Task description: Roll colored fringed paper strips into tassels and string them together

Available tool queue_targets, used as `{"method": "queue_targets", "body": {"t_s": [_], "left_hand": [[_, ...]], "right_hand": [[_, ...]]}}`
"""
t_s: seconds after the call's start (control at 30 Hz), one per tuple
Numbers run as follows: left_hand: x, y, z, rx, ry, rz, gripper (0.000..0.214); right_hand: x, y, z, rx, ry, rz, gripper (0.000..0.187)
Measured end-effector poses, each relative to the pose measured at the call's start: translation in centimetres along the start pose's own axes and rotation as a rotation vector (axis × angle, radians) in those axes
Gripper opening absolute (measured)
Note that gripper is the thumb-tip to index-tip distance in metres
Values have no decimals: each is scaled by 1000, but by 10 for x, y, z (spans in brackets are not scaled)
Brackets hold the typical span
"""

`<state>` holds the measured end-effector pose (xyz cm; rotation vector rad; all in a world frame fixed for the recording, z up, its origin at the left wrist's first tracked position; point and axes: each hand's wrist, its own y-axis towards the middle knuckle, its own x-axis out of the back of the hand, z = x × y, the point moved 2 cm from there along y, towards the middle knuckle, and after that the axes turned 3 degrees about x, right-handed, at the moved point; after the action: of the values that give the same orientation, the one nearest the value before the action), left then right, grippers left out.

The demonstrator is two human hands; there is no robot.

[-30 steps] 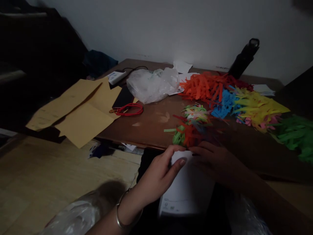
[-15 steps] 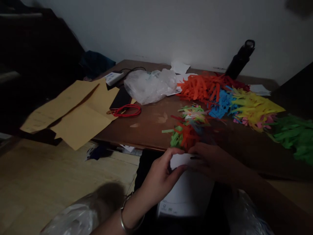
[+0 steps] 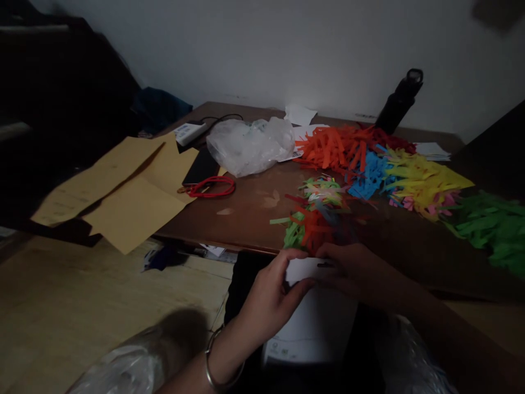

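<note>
Near the table's front edge, my left hand point(image 3: 273, 295) grips the left end of a small white object point(image 3: 301, 270), thumb below and fingers above. A short dark slot or mark shows on that object's right part; its exact kind is unclear in the dim light. My right hand point(image 3: 348, 265) is closed around its right end, with some fingers in shadow. Just beyond the hands lies a pile of mixed paper strips point(image 3: 315, 224) in orange, green and other colours. Under the hands, a larger white sheet or box point(image 3: 305, 331) with small printed symbols rests over my lap.
Orange strips point(image 3: 332, 148), blue strips point(image 3: 369, 175), yellow strips point(image 3: 426, 178) and green strips point(image 3: 492, 230) cover the table's right side. A black bottle point(image 3: 397, 104) stands behind. Leftward are a plastic bag point(image 3: 250, 145), a red cord point(image 3: 211, 187) and brown paper point(image 3: 139, 208).
Both hands keep their hold on the white object in nearly the same place. The view has shifted very slightly; nothing on the table has visibly moved.
</note>
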<state>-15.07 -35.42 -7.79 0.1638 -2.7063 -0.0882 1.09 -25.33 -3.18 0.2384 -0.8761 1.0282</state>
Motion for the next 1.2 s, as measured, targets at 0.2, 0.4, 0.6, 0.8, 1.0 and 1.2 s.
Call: {"method": "queue_targets", "body": {"t_s": [0.2,0.4,0.6,0.8,1.0,1.2], "left_hand": [[-2,0,2,-4,-5,-40,25],[-1,0,3,7,-12,-25,26],[1,3,3,10,-5,15,35],[2,4,3,7,27,59,41],[1,4,2,24,12,61,39],[1,5,1,31,14,34,38]], "right_hand": [[1,0,-1,33,16,7,10],[1,-3,-2,125,53,14,22],[-9,-5,-13,236,-103,-124,32],[-6,-6,-14,207,-100,-95,36],[-4,-4,-10,193,-107,-95,29],[-9,-6,-10,276,-307,-185,35]]}}
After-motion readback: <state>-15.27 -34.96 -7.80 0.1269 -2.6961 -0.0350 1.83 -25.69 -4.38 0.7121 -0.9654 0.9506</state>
